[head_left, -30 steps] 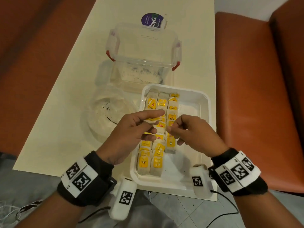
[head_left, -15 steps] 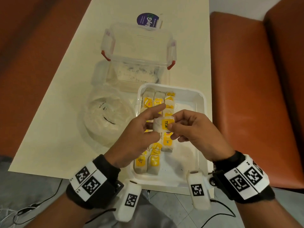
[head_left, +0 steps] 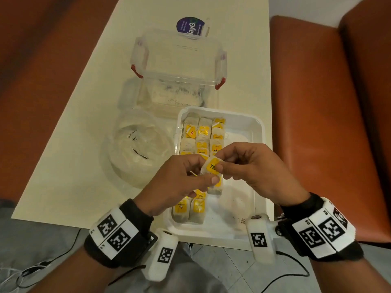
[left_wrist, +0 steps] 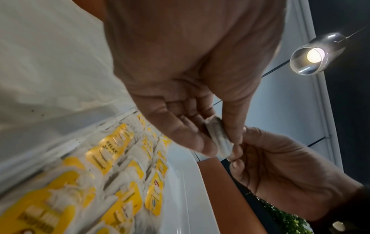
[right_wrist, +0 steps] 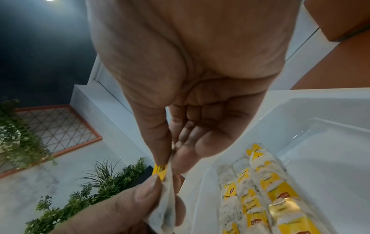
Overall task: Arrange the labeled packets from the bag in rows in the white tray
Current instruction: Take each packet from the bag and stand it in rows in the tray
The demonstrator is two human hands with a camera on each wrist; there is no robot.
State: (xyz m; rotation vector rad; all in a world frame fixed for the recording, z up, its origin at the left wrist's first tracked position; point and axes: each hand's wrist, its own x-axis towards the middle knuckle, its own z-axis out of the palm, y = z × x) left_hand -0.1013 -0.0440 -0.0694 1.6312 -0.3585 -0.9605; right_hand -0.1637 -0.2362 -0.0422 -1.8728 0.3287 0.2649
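A single packet with a yellow label is held in the air above the white tray, over the middle of the rows of packets already laid there. The left hand pinches its near end between thumb and fingers, and the right hand pinches its label end the same way. The tray sits on the cream worktop, with a crumpled clear bag just left of it and a clear lidded box behind.
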